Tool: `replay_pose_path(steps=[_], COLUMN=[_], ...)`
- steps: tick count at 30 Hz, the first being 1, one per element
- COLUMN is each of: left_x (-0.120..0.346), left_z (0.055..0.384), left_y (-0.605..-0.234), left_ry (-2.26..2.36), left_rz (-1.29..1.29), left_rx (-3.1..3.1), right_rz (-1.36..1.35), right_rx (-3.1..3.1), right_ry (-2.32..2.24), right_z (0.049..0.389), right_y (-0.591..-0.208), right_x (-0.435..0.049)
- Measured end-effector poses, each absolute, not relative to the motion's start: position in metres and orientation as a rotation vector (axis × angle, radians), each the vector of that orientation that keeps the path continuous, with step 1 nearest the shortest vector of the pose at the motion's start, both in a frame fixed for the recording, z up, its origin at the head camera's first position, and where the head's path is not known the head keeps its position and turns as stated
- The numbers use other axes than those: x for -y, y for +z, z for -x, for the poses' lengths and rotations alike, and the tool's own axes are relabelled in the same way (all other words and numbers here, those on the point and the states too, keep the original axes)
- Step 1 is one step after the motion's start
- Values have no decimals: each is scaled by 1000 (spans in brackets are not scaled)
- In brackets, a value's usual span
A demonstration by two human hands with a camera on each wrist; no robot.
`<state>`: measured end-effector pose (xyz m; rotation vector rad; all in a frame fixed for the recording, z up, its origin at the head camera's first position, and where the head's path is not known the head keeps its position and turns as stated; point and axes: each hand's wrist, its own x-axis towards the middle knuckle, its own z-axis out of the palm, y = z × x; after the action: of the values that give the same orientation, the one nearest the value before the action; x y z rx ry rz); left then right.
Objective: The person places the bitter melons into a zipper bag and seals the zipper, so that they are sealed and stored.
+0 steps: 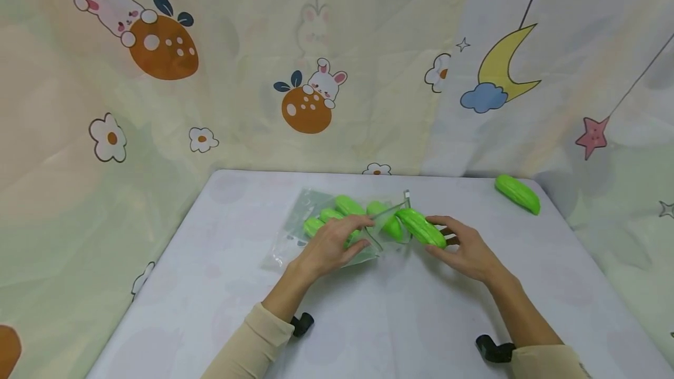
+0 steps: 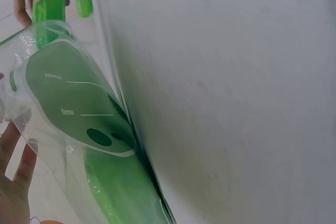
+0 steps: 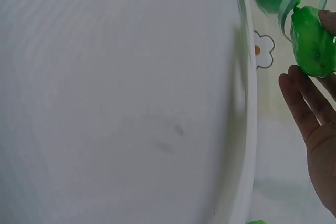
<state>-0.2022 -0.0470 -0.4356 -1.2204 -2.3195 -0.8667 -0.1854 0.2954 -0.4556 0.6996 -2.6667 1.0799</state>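
Observation:
A clear zip bag (image 1: 308,199) lies on the table with several green plastic cucumbers (image 1: 348,206) inside. My left hand (image 1: 329,247) pinches the bag's edge near its mouth, thumb and fingers over the plastic. In my right hand (image 1: 468,250), another green cucumber (image 1: 421,228) is held between thumb and fingers, its far end right at the bag's opening. The left wrist view shows the bag's printed green panel (image 2: 68,93) with the word "time". From the right wrist, the held cucumber (image 3: 314,45) appears beside the bag's rim.
One more green cucumber (image 1: 518,194) lies alone at the table's back right corner. The white table (image 1: 400,320) ends at a patterned cloth backdrop (image 1: 253,75) behind and at both sides. Black wrist mounts (image 1: 495,348) stick out at the cuffs.

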Motion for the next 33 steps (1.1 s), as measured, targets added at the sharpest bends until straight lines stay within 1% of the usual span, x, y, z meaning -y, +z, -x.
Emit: replay_pose_path(steps=[18, 26, 33], left_x=[41, 41, 42], left_z=[203, 206, 206], left_y=[-434, -435, -433], left_ry=[-902, -901, -863], left_rz=[1278, 1381, 1341], left_rx=[2331, 2243, 2282], right_rz=[-682, -625, -657], right_rx=[2626, 2663, 2657], right_ry=[1021, 1057, 1097], right_z=[202, 205, 207], right_y=[-444, -448, -449], right_x=[-265, -254, -249])
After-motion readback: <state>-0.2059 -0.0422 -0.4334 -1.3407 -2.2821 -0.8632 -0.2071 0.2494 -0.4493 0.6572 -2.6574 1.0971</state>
